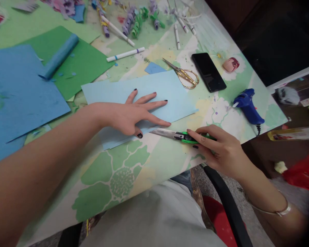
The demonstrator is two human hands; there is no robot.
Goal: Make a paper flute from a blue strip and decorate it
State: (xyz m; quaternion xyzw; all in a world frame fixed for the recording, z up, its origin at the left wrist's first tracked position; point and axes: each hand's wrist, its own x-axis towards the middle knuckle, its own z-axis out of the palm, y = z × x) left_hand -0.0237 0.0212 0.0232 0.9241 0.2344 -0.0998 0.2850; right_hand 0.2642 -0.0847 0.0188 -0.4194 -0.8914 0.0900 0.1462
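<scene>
A light blue sheet of paper (180, 89) lies on the table in front of me. My left hand (139, 113) rests flat on it with the fingers spread. Part of the sheet's near edge is covered by that hand. In my right hand (216, 147) is a green utility knife (182, 136), its blade extended. The blade points left and its tip is at the sheet's near edge, close to my left thumb and forefinger. Whether the blade touches the paper I cannot tell.
Gold-handled scissors (186, 77), a black phone (208, 72) and a blue glue gun (248, 106) lie to the right. Blue sheets (20, 89), a green sheet (90, 61) and a blue roll (60, 55) are at left. White sticks (126, 54) and curled paper pieces (139, 22) lie behind.
</scene>
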